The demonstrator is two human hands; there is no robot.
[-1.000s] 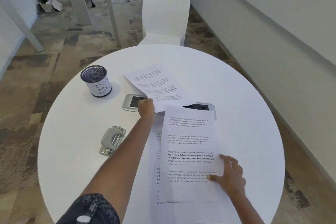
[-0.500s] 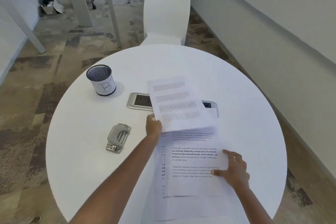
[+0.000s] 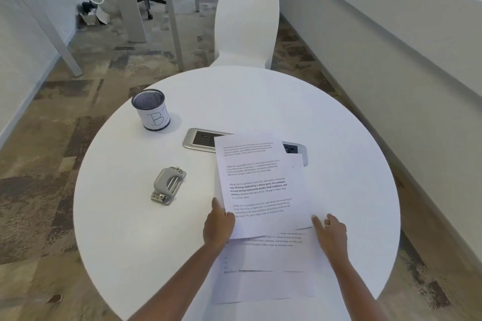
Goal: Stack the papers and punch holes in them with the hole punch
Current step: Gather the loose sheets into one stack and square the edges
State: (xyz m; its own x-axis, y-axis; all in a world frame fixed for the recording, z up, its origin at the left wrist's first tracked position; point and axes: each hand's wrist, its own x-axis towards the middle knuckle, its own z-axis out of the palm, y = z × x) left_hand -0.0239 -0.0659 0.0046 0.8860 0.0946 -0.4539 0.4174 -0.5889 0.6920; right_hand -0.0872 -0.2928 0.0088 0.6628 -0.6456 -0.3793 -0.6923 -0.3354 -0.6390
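Note:
A printed sheet (image 3: 258, 185) lies over a loose stack of papers (image 3: 263, 276) on the near right of the round white table (image 3: 125, 229). My left hand (image 3: 218, 225) pinches the sheet's lower left corner. At the sheet's lower right edge my right hand (image 3: 331, 230) rests with fingers spread, holding nothing. The sheets below stick out toward me, not squared up. The grey metal hole punch (image 3: 168, 185) lies on the table to the left of the papers, apart from both hands.
A black mesh pen cup (image 3: 151, 109) with a white label marked "B" stands at the back left. A grey power outlet panel (image 3: 200, 138) is set in the table's middle, partly under the sheet. A white chair (image 3: 246, 31) stands behind the table.
My left hand has pulled the sheet from over the outlet panel toward me and laid it on the stack. My right hand shifted slightly to the new sheet's lower right edge.

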